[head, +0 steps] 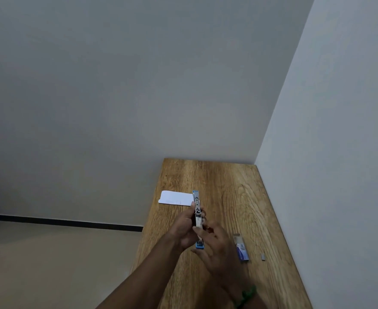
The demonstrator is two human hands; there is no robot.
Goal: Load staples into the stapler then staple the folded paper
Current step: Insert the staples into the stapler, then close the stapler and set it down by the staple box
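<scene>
A blue and silver stapler (197, 210) is held above the wooden table (228, 186), opened out lengthways so its metal staple channel faces up. My left hand (184, 228) grips it from the left side. My right hand (217, 248) is at its near end, thumb and fingers pinched on the channel; whether staples are in the fingers cannot be told. The folded white paper (175, 198) lies flat on the table beyond the hands, to the left of the stapler's far tip.
A small blue staple box (241, 248) lies open on the table right of my hands, with a short loose strip of staples (263, 256) beside it. White walls close off the table's far and right edges. The table's left edge drops to the floor.
</scene>
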